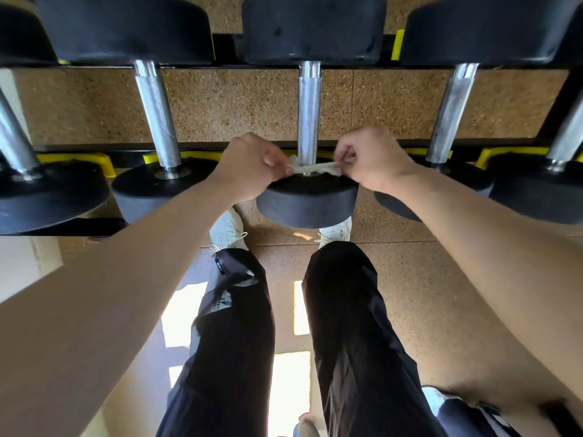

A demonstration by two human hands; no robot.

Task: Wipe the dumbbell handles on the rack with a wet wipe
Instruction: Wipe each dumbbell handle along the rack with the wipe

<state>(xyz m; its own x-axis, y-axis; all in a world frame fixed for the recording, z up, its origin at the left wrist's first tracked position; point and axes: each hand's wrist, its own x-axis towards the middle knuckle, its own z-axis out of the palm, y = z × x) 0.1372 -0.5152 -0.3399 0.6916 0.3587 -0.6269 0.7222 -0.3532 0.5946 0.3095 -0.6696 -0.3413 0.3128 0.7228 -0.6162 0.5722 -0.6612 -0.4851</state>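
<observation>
Quantities in view: five dumbbell handles (309, 111) on one rack (225, 47); five near-end weight heads (307, 200), one per handle; far-end heads partly out of frame, count not determinable; one wet wipe (315, 168); two hands, left hand (249, 165) and right hand (372, 159); two white shoes (227, 230); two black trouser legs (233, 310)

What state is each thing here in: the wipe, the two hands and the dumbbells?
Wet wipe: stretched taut across the middle handle's near end.
Left hand: pinches one end of it.
Right hand: pinches the other end.
Neighbouring dumbbells: resting on the rack, untouched.
</observation>
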